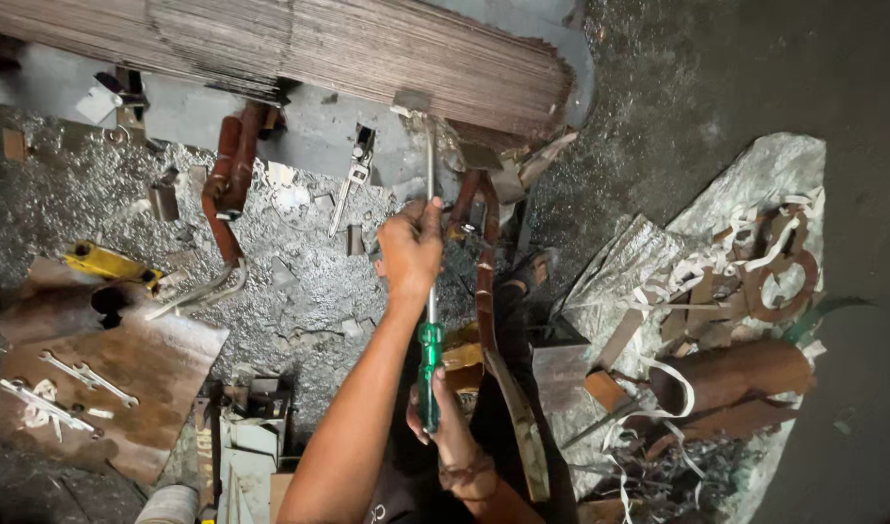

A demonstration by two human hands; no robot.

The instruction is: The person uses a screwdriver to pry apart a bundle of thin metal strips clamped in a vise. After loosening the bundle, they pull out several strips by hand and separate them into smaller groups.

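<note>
Am gripping long green-handled steel screwdriver [429,361]: right hand [435,412] clenched on handle, left hand [410,247] clenched round shaft; keeping tip square under stacked brown sheet edges [367,49].

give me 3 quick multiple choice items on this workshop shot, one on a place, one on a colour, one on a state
1. Where does the long screwdriver's tip point?
A. at the stack of thin metal sheets
B. at the rusty pipe
C. at the yellow tool

2. What colour is the screwdriver's handle?
A. red
B. green
C. black

3. How is the screwdriver held?
A. lying loose on the floor
B. in one hand only
C. left hand round the shaft, right hand on the handle

Answers: 1 A, the tip reaches the stack's lower edge. 2 B, the handle is clear green. 3 C, both hands close on it.
</note>
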